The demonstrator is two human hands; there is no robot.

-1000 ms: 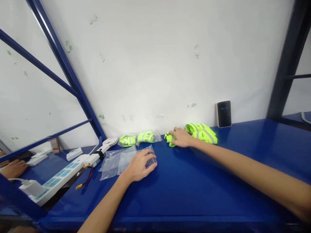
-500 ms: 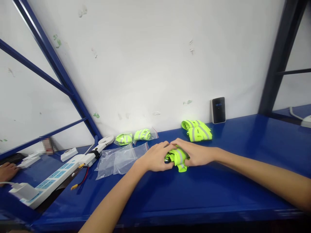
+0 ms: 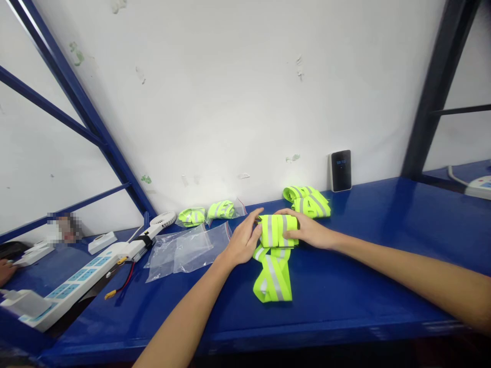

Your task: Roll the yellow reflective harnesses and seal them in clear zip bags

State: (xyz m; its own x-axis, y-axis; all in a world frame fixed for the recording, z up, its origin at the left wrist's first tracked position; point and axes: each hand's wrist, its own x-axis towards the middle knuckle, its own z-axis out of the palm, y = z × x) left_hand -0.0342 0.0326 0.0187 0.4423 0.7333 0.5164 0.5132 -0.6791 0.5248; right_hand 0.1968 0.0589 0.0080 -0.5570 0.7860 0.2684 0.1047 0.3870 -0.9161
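Note:
A neon-yellow reflective band (image 3: pixel 274 266) with grey stripes lies half unrolled on the blue shelf (image 3: pixel 345 286). My left hand (image 3: pixel 243 240) grips its folded upper part from the left, fingers curled on it. My right hand (image 3: pixel 307 230) holds the same folded part from the right. The loose end trails toward me on the shelf. Empty clear zip bags (image 3: pixel 184 250) lie just left of my left hand.
More rolled bands (image 3: pixel 307 202) sit by the wall, and two bagged bands (image 3: pixel 207 212) further left. A small black device (image 3: pixel 340 170) leans on the wall. A power strip (image 3: pixel 72 281), a white handheld fan (image 3: pixel 153 230) and another person's hand (image 3: pixel 3 268) are at the left.
My right hand brought one band from the wall toward me, my left hand left the bags and joined it, and the band has since come partly unrolled between both hands.

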